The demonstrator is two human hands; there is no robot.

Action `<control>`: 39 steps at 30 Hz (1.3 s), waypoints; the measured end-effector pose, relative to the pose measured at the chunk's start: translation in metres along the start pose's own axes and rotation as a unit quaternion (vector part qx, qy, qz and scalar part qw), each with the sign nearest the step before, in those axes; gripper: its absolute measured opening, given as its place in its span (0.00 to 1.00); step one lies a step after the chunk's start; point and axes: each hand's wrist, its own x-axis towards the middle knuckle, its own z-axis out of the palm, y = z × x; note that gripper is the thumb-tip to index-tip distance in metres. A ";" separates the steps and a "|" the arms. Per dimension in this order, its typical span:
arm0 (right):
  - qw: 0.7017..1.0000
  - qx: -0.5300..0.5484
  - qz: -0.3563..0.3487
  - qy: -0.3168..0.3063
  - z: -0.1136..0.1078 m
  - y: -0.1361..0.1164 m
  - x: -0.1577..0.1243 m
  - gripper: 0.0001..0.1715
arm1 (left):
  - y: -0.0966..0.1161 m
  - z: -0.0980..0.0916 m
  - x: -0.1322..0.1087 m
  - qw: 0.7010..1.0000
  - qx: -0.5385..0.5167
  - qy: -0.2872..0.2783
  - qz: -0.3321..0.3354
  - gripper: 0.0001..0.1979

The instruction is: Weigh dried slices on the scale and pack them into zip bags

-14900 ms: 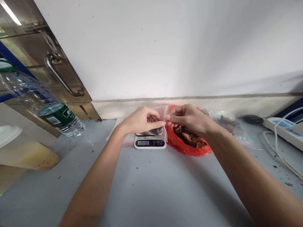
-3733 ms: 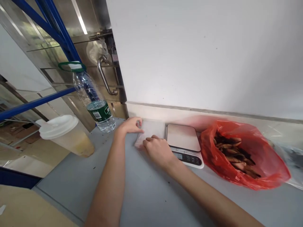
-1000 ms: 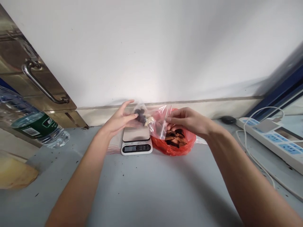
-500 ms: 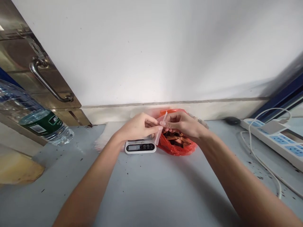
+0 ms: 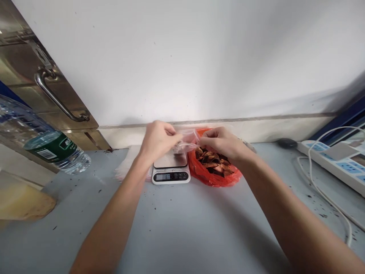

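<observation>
Both my hands pinch a small clear zip bag (image 5: 186,137) just above the pan of a white digital scale (image 5: 171,176). My left hand (image 5: 157,139) grips the bag's left side with closed fingers. My right hand (image 5: 220,142) pinches its right edge. The bag's contents are hard to make out. The scale's display shows a reading. Right of the scale lies an open red plastic bag (image 5: 214,176) holding brown dried pieces.
A stack of clear bags (image 5: 128,170) lies left of the scale. A water bottle (image 5: 48,140) and a lidded cup (image 5: 23,199) stand at the left beside a steel door handle (image 5: 58,101). A power strip (image 5: 336,161) with white cables lies at the right.
My hands with the small bag have moved back over the scale's pan, which now shows. The display reads a number instead of zero.
</observation>
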 end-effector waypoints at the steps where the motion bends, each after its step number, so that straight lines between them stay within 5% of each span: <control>1: 0.999 -0.011 -0.014 0.030 0.001 0.001 0.001 0.22 | -0.001 -0.001 0.001 0.999 0.001 0.036 0.004 0.09; 3: 0.990 -0.035 -0.082 0.109 0.004 0.003 0.003 0.16 | -0.003 -0.001 -0.001 0.997 -0.004 0.071 0.026 0.08; 6: 0.970 -0.082 -0.161 0.162 0.012 0.003 0.003 0.08 | 0.001 0.008 -0.009 0.997 -0.023 0.034 0.064 0.09; 10: 0.982 -0.152 -0.107 0.022 0.015 -0.001 -0.001 0.12 | 0.008 0.018 -0.017 0.991 -0.080 -0.026 0.107 0.11; 12: 0.982 -0.171 -0.081 -0.022 0.011 -0.001 -0.003 0.03 | 0.006 0.017 -0.015 0.988 -0.081 -0.007 0.133 0.11; 13: 0.981 -0.176 -0.078 -0.024 0.007 -0.001 -0.003 0.06 | 0.004 0.015 -0.012 0.987 -0.071 0.025 0.141 0.10; 15: 0.980 -0.175 -0.095 -0.009 -0.001 0.003 -0.002 0.31 | -0.005 0.009 -0.005 0.985 -0.051 0.113 0.124 0.08; 17: 0.978 -0.155 -0.139 -0.002 -0.010 0.008 0.001 0.48 | -0.014 0.004 0.002 0.984 -0.076 0.154 0.044 0.07; 21: 0.968 -0.114 -0.224 0.004 -0.030 0.017 0.006 0.57 | -0.024 0.000 0.011 0.932 -0.333 0.026 -0.138 0.15; 24: 0.967 -0.125 -0.219 -0.029 -0.051 0.019 0.005 0.46 | -0.022 0.004 0.012 0.893 -0.425 -0.008 -0.151 0.18; 27: 0.961 -0.164 -0.175 -0.141 -0.075 0.020 -0.002 0.24 | -0.018 0.011 0.012 0.906 -0.404 0.015 -0.125 0.18; 30: 0.946 -0.216 -0.095 -0.220 -0.097 0.023 -0.010 0.26 | -0.014 0.021 0.014 0.925 -0.365 0.042 -0.096 0.16; 39: 0.960 -0.266 0.007 -0.088 -0.103 0.025 -0.011 0.24 | 0.010 0.037 0.008 0.950 -0.292 0.071 0.090 0.12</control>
